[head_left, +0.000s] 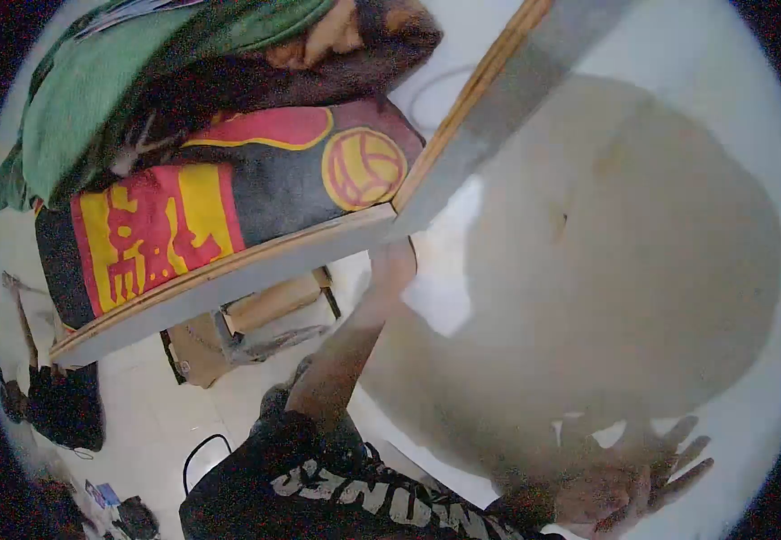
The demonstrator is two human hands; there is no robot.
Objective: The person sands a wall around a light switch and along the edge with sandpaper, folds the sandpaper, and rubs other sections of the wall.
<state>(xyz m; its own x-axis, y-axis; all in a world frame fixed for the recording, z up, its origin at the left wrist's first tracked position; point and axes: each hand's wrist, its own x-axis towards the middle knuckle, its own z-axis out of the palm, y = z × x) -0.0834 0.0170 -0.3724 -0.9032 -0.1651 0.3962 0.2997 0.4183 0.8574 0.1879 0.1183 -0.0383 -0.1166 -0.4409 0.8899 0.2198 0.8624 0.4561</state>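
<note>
My left hand [394, 267] reaches up to the corner where two wooden-edged white boards meet; its fingers are hidden or blurred there. Low on the right, my right hand [608, 493] has its fingers spread, in front of a pale surface [624, 270] that carries a large shadow. On the lower board [228, 274] lies a folded black, red and yellow cloth [273, 193]. Over it are a dark brown cloth [255, 81] and a green cloth [94, 117].
A cardboard box [273, 301] with clear plastic stands on the tiled floor below the board. A black bag or cloth [67, 409] is at the far left, and a small dark item [137, 517] lies near the bottom left. The slanting board [476, 94] rises to the upper right.
</note>
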